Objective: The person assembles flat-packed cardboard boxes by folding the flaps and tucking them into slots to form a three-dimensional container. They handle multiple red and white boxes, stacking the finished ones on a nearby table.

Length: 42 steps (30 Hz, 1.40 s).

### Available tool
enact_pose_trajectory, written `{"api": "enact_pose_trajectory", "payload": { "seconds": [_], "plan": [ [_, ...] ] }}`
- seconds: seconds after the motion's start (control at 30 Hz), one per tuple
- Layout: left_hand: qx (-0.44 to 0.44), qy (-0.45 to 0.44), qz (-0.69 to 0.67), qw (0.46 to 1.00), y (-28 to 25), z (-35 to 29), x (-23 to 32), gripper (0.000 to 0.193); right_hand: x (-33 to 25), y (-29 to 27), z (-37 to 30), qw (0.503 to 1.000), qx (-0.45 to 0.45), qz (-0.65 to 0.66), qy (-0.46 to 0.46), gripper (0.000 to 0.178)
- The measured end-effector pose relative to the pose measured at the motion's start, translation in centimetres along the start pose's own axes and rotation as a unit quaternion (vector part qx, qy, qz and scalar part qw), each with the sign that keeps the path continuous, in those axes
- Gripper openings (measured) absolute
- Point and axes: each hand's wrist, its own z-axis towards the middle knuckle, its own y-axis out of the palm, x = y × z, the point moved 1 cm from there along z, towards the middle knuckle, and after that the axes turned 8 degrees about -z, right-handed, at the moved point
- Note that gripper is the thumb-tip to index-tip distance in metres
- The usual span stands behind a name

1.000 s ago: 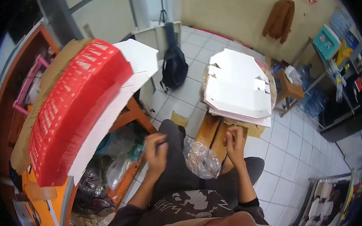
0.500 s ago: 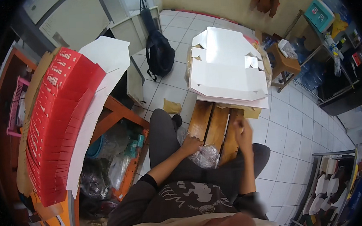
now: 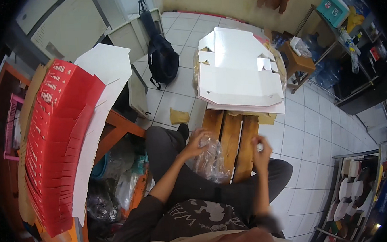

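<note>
Lifted since half a second ago, head view: left hand (image 3: 196,142), with clear plastic bag (image 3: 210,162) drawn up from a low bunch into a taller, loose shape. Right hand (image 3: 262,154) about unchanged.

Left fingers curled, closed on upper edge of bag. Right fingers bent, thumb and forefinger nearly together, raised over right side of slatted wooden counter (image 3: 241,140); cannot tell whether gripping anything, too small. Bag at near end of counter, left side, between both hands and against bent legs in dark trousers (image 3: 163,143).

Far end of counter: stack of flat white box blanks (image 3: 239,69), brown paper (image 3: 266,118) poking out underneath. Far left: thick row of red printed cardboard (image 3: 61,138), white sheets (image 3: 92,136) along one side, brown cardboard (image 3: 27,162) along the other. On tiled floor (image 3: 307,134): black backpack (image 3: 163,60), small brown scrap (image 3: 179,116), brown stool (image 3: 298,61) right of box blanks.
</note>
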Motion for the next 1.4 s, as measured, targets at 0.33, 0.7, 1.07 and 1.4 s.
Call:
{"api": "enact_pose_trajectory", "payload": {
  "seconds": [0.33,0.7,1.07,1.4],
  "plan": [
    [0.138,-0.242,0.063,0.958,-8.9,17.4,6.8,0.045,1.0,-4.0,25.1,0.918,-0.107,-0.372,0.083,0.044],
    [0.138,-0.128,0.133,0.973,-6.8,17.3,9.2,0.039,-5.5,0.4,20.6,0.899,-0.015,-0.437,0.005,0.035],
    [0.194,-0.104,-0.094,0.971,-7.4,18.2,8.4,0.042,-3.3,-2.8,22.0,0.973,0.146,-0.142,0.111,0.028],
    [0.103,-0.180,-0.231,0.951,-9.0,18.5,7.6,0.037,-2.0,-2.7,22.2,0.985,0.094,-0.141,0.035,0.049]
  ]
}}
